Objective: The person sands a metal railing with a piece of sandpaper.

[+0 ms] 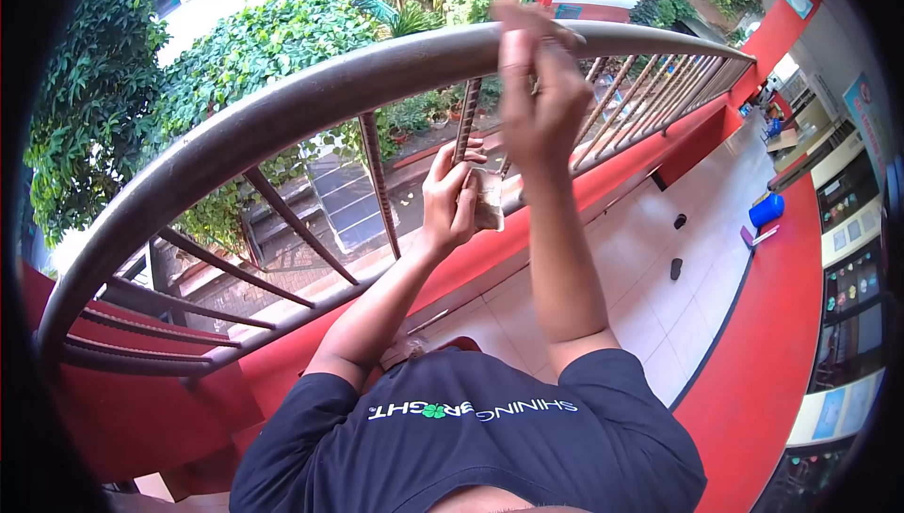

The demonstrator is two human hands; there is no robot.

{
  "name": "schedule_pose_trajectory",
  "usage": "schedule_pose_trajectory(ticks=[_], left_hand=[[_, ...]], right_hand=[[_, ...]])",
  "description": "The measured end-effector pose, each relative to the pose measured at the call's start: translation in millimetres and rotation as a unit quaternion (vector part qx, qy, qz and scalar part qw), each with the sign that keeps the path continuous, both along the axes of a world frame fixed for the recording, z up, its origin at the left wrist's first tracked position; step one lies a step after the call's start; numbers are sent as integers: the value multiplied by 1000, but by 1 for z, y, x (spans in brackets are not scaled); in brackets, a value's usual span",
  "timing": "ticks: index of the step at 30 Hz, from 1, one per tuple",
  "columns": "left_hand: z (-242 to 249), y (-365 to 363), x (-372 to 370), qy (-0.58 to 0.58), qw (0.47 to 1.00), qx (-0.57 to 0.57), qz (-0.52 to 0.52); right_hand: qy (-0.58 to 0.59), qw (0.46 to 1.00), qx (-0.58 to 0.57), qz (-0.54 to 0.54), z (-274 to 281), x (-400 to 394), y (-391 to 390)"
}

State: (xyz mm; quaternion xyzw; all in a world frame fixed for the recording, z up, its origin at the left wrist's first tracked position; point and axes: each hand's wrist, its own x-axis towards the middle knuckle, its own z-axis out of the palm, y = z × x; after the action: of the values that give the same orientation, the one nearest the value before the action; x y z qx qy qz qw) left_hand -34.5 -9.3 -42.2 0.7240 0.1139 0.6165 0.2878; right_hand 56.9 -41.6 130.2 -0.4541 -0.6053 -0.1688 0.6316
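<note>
Dark short-sleeved T-shirt (452, 456), white lettering (518, 408), green clover (433, 411).

My dark shirt (471, 452) read "SHINING BRIGHT" across its front, a green clover (433, 410) seemingly standing in for the second word's "I". The banner (864, 127) at far right carried lettering too small to read.

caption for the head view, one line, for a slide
Left hand at a ribbed bar with a small pale piece, right hand raised by the curved handrail

Head-worn camera, facing forward and down, railing (330, 83) close.
</note>
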Motion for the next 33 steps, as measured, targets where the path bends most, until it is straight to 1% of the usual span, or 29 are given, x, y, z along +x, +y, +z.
schedule_pose_trajectory(ticks=[1, 2, 3, 4, 5, 7, 8, 9, 10, 11, 12, 13, 15, 16, 17, 18, 19, 21, 23, 24, 25, 26, 27, 28, 29, 30, 31, 32, 33], left_hand=[[8, -2, 2, -16, 1000, -14, -5], [14, 0, 2, -17, 1000, -5, -8], [17, 2, 4, -18, 1000, 2, -13], [12, 7, 5, 18, 999, -12, -25], [9, 10, 9, -3, 1000, 30, -9], [-52, 34, 26, 160, 970, -39, 180], [-36, 29, 21, 98, 985, -12, 138], [-20, 25, 12, 99, 987, -8, 123], [-7, 21, 0, 80, 996, -4, 38], [3, 19, -5, 58, 997, 1, -51], [11, 13, -1, 21, 999, -9, -46], [16, 8, 4, -18, 999, -17, -44], [13, 8, 8, -23, 999, -17, -38], [14, 8, 9, -25, 999, -12, -41], [12, 9, 8, -24, 999, -12, -39], [10, 11, 8, -24, 999, -16, -43], [5, 14, 7, -9, 998, -17, -56], [2, 12, 10, -22, 996, -59, -70], [9, 10, 9, -14, 997, -45, -55], [17, 10, 7, -3, 999, -26, -39], [29, 11, 5, -3, 999, -28, -35], [44, 11, 2, 6, 1000, 5, -16], [55, 12, 1, 18, 999, 37, 0], [61, 14, 3, -2, 999, 46, 4], [69, 10, 5, -30, 999, -17, -39], [71, 10, 5, -32, 998, -32, -50], [72, 9, 3, -34, 996, -48, -61], [73, 13, -3, 25, 997, -42, -61], [75, 12, -4, 9, 986, -102, -129]], right_hand=[[48, 996, 41, -56, 2, 31, 6], [123, 990, 48, -47, 6, 38, 5], [127, 991, 28, -43, 5, 39, 4], [39, 998, 31, -44, 7, 13, 2], [-49, 997, 34, -46, 7, -19, 0], [-93, 994, 50, -20, 8, -46, -9], [-135, 989, 65, 9, 9, -54, -14], [-177, 981, 78, 32, 9, -55, -19], [-63, 995, 10, -78, 0, -3, -6], [31, 987, 42, -153, 1, 57, -3], [164, 960, -45, -223, -18, 131, -18], [227, 889, -163, -362, -43, 196, -45], [313, 846, -22, -431, -97, 249, -109], [425, 849, 150, -278, -141, 279, -130], [486, 816, 150, -275, -167, 275, -157], [512, 786, 126, -322, -183, 252, -175], [554, 765, 79, -319, -212, 248, -190], [753, 633, 76, -161, -261, 248, -222], [829, 537, 88, -130, -297, 257, -246], [829, 537, 84, -131, -308, 260, -255], [831, 530, 125, -115, -314, 265, -261], [831, 521, 167, -100, -314, 271, -262], [832, 520, 163, -103, -314, 279, -263], [807, 556, 171, -104, -310, 285, -263], [779, 592, 180, -103, -303, 290, -260], [776, 590, 189, -119, -270, 276, -243], [775, 592, 185, -123, -266, 287, -236], [763, 618, 162, -99, -262, 297, -229], [750, 643, 139, -75, -256, 307, -220]])
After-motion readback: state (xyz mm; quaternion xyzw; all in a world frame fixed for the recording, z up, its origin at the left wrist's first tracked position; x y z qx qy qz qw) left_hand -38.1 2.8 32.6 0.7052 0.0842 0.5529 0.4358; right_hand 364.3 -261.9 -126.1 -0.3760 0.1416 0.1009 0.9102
